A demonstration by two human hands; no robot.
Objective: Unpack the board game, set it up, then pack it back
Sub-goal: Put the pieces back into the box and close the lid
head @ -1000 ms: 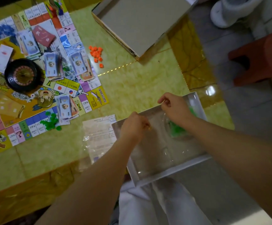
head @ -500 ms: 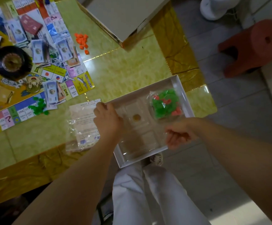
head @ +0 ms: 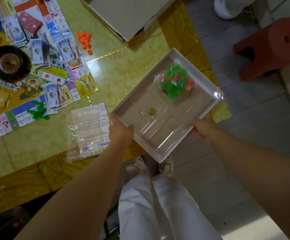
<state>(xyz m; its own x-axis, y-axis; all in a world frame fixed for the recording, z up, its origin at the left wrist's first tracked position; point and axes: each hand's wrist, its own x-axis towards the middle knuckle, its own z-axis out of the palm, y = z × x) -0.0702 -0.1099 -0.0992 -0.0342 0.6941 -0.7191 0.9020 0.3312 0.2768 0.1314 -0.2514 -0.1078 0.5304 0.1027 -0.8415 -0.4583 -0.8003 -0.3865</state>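
Moved: since 0.5 s ago the tray (head: pixel 198 75) has swung onto a diagonal and shifted right, and the left hand (head: pixel 121 131) has slid down to its near-left corner.
Left hand: curled round the tray's corner, thumb on the rim.
Right hand (head: pixel 204 128): grips the tray's near-right edge, fingers tucked under it.
Tray: white, with a clear plastic insert; its far end is over the counter (head: pixel 120 73) corner and its near end sticks out over the floor. I cannot tell whether it rests on the counter.
Bag (head: pixel 173 82): clear, full of green and red pieces, in the tray's far compartment.
Coin (head: pixel 152 111): 1 small gold disc near the tray's middle.
Board (head: pixel 87 85): spread flat on the counter's left, carrying a black wheel (head: pixel 9 63) and banknotes (head: pixel 52 97).
Loose pieces: an orange heap (head: pixel 85 39) just beyond the board's edge, and a green heap (head: pixel 37 110) on its near edge.
Leaflet (head: pixel 90 129): in a clear sleeve, just left of the left hand.
Lid (head: pixel 128 16): at the counter's far side.
Stool (head: pixel 275 47): red, on the floor to the right.
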